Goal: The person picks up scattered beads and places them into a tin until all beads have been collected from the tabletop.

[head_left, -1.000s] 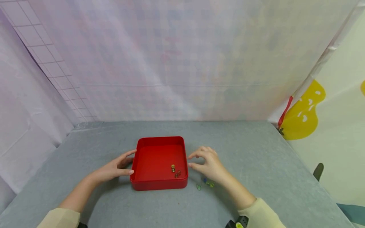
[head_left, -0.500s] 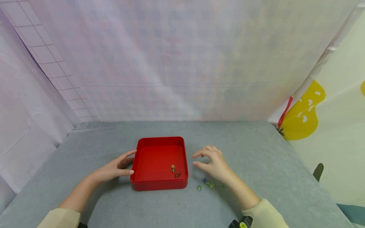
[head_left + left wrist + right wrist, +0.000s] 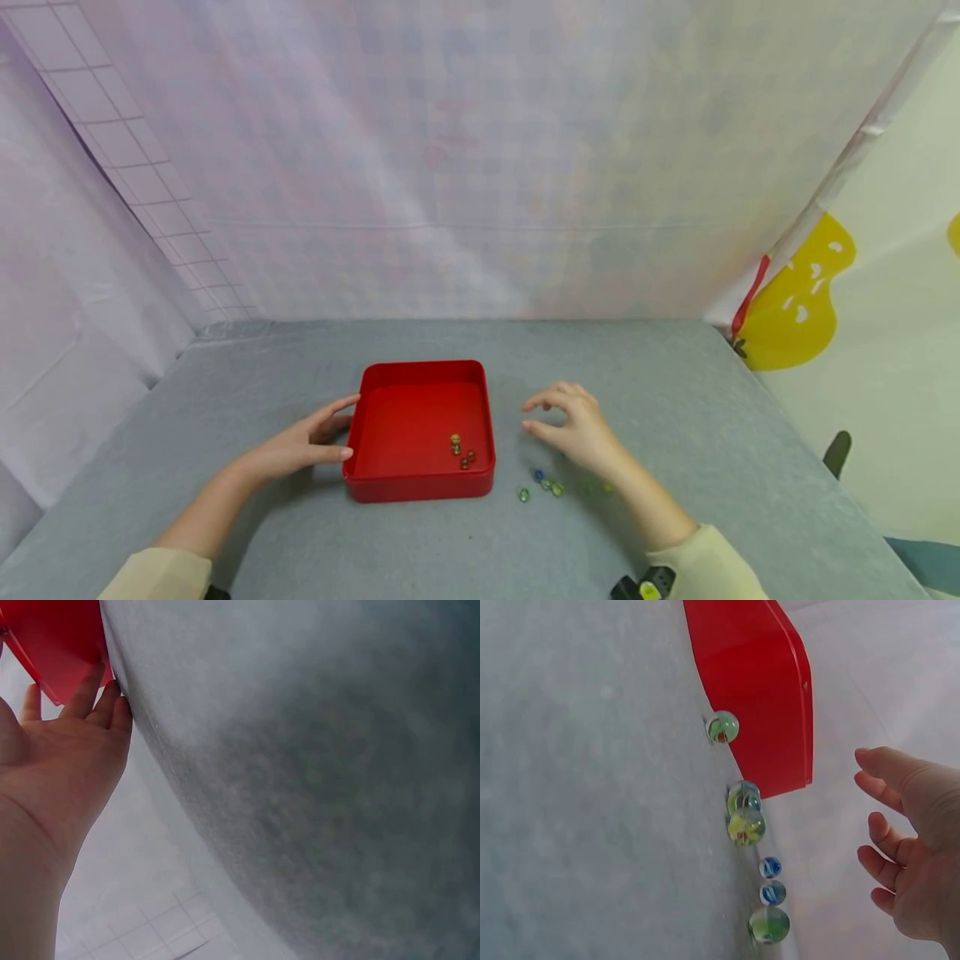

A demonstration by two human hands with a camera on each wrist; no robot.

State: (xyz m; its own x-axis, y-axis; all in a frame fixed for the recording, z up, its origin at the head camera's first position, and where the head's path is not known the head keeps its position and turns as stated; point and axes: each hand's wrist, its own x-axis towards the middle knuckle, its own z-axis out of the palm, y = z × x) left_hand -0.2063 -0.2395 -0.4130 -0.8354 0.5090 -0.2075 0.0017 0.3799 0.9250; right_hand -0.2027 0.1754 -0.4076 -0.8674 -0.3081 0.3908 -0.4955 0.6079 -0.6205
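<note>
A shallow red box (image 3: pixel 418 487) stands on the grey table, several small marbles (image 3: pixel 456 448) inside near its front right corner. My left hand (image 3: pixel 300 443) touches the box's left wall, thumb low and fingers spread along the side; the left wrist view shows these fingertips (image 3: pixel 94 682) against the red wall. To the right of the box, my right hand (image 3: pixel 577 423) hovers with nothing in it, thumb and forefinger apart. Under and in front of it lie loose glass marbles; the right wrist view shows a green marble (image 3: pixel 724 727), a yellow marble (image 3: pixel 747 826) and blue marbles (image 3: pixel 772 892).
The grey tabletop (image 3: pixel 300 542) runs back to a pale checked curtain (image 3: pixel 480 167). A white sheet (image 3: pixel 862 433) with a yellow shape (image 3: pixel 802 308) hangs at the right edge. More pale cloth (image 3: pixel 75 333) hangs on the left.
My right hand has drawn away from the box to the right, uncovering more marbles on the table. Left hand and box have stayed put.
</note>
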